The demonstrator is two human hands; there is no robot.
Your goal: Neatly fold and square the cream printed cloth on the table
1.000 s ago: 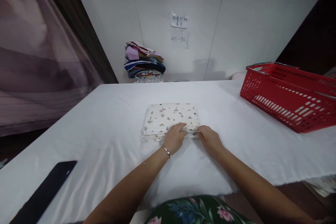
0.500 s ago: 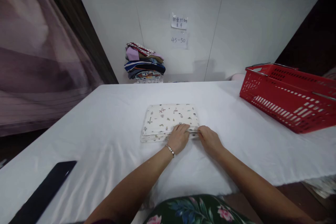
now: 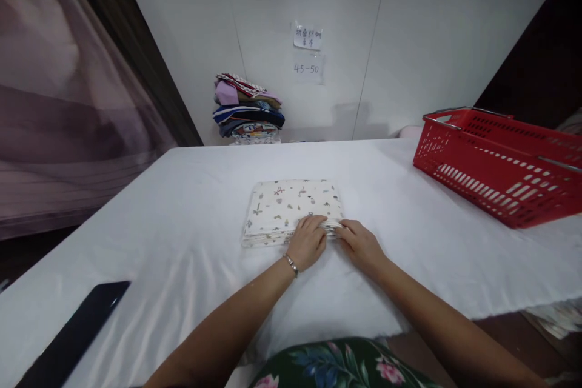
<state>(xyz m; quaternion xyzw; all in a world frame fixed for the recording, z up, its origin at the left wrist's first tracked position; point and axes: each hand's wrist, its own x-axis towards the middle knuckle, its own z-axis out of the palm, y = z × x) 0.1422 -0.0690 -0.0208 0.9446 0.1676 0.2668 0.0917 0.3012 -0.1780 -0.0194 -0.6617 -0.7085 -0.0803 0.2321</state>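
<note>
Centrally: folded printed cloth (image 3: 291,206) on worktop (image 3: 182,224) (red basket (image 3: 495,163) rightward); left hand (image 3: 308,244) flat atop, right hand (image 3: 361,247) pinching corner.

We face a white panelled wall (image 3: 431,24) with two paper notes (image 3: 308,37) taped to it. A white-covered tabletop (image 3: 182,242) runs up to it. Beyond the tabletop's left edge we see a mauve curtain (image 3: 54,109) beside a dark wooden frame (image 3: 136,54). The light is soft and even.

White table (image 3: 182,224), folded cloth (image 3: 284,203) with little pictures in the middle, red basket (image 3: 495,163) far right, flat black thing (image 3: 77,333) near left
</note>
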